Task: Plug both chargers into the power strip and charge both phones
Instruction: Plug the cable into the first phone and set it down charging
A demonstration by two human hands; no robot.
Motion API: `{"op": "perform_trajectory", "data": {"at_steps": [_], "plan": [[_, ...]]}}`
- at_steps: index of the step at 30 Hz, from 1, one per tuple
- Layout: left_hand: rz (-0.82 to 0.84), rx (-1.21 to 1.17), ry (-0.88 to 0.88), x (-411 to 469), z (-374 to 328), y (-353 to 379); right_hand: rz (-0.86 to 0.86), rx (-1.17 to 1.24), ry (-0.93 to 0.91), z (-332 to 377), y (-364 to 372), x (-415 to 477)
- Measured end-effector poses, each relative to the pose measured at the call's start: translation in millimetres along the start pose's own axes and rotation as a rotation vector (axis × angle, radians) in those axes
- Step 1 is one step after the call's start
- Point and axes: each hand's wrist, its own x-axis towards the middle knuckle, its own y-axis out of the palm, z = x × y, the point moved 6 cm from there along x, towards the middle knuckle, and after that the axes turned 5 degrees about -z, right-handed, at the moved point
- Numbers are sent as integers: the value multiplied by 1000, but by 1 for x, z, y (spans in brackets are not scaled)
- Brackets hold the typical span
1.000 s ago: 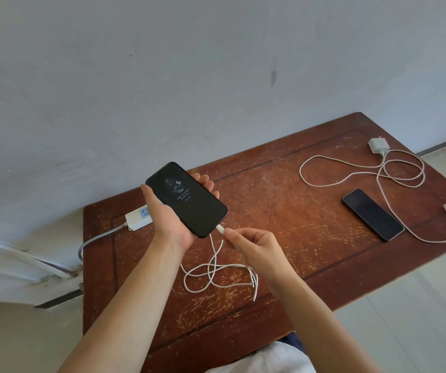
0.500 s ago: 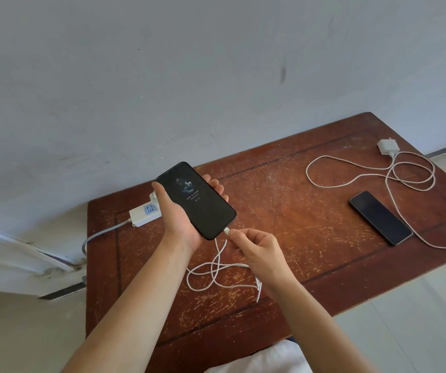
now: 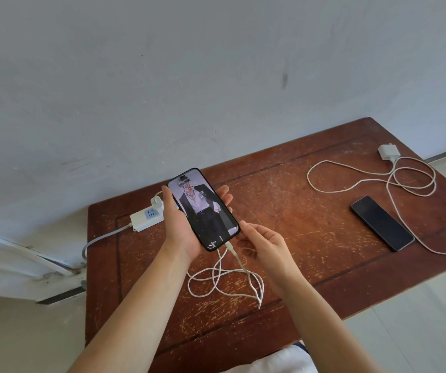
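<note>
My left hand (image 3: pixel 182 232) holds a black phone (image 3: pixel 203 208) above the table, its screen lit with a picture. A white cable (image 3: pixel 227 278) is plugged into the phone's bottom end and coils on the table below. Its white charger (image 3: pixel 158 202) sits in the white power strip (image 3: pixel 145 218) behind my left hand. My right hand (image 3: pixel 263 247) hovers just right of the plug, fingers apart and holding nothing. At the right lie a second black phone (image 3: pixel 382 223) with a dark screen, a second white charger (image 3: pixel 386 152) and its loose cable (image 3: pixel 394 189), unplugged.
The scratched brown wooden table (image 3: pixel 297 230) stands against a pale wall (image 3: pixel 189 76). The strip's grey cord (image 3: pixel 100 239) drops off the table's left edge toward the floor. Pale floor tiles show at the right.
The cable's plug has gone into the phone and my right hand has let go of it. The phone's screen changed from dark to a bright picture.
</note>
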Motion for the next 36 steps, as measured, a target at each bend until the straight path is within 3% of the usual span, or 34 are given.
{"op": "perform_trajectory", "data": {"at_steps": [8,18,36], "plan": [[25,-61,-26,2,-2,-1,19,55,23,-3,4,4],[-194,-12,7,-6,-6,-16,78,57,8,-5,7,7],[-216,67,21,-16,-13,-25,124,41,37,-20,15,23]]}}
